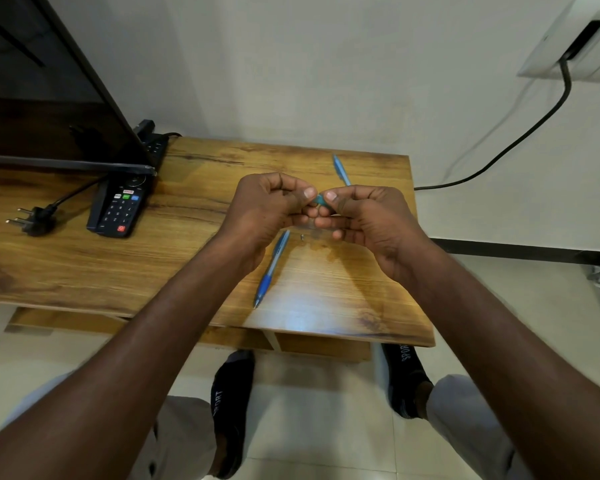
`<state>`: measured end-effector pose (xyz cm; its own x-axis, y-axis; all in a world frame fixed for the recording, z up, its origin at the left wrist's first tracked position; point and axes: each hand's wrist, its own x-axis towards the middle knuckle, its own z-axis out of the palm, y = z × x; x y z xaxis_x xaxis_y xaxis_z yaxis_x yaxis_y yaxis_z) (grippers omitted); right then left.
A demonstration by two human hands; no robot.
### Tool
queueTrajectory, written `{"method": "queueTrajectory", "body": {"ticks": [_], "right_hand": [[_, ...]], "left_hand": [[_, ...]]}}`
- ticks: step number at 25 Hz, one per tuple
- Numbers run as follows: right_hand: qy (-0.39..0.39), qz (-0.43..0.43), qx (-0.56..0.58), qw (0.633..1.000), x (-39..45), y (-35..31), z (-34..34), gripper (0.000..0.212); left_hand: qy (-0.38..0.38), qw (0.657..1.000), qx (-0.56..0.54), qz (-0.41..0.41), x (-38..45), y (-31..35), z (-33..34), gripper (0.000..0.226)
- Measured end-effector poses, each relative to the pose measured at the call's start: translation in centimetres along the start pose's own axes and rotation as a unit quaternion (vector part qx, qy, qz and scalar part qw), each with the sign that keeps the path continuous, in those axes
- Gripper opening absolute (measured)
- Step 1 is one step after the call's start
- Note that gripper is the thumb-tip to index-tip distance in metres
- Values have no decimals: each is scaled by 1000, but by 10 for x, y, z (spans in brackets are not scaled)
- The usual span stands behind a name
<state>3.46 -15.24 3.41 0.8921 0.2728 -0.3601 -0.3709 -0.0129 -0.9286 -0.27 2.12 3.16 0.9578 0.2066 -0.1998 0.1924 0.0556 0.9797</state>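
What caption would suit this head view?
Left hand and right hand pinch a small teal part above a wooden table.

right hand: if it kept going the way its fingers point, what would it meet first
Probably the left hand: the right hand points towards it, with only the small teal plastic piece that both pinch between them.

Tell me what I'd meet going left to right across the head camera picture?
Black plug → remote → left hand → small teal piece → right hand → black cable by the wall.
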Motion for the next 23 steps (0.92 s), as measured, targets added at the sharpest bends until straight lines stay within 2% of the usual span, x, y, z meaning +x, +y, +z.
{"method": "queueTrajectory", "body": {"ticks": [11,15,23], "right_hand": [[-12,-4,9,1000,2,-2,-5,14],[-8,13,37,999,3,-2,-4,16],[-10,20,65,998,6,1,-4,20]], "left_hand": [[-17,999,-42,-21,1,3,-5,2],[-20,996,-76,-39,4,1,-5,10],[-24,971,-189,-146,7,3,-2,20]]}}
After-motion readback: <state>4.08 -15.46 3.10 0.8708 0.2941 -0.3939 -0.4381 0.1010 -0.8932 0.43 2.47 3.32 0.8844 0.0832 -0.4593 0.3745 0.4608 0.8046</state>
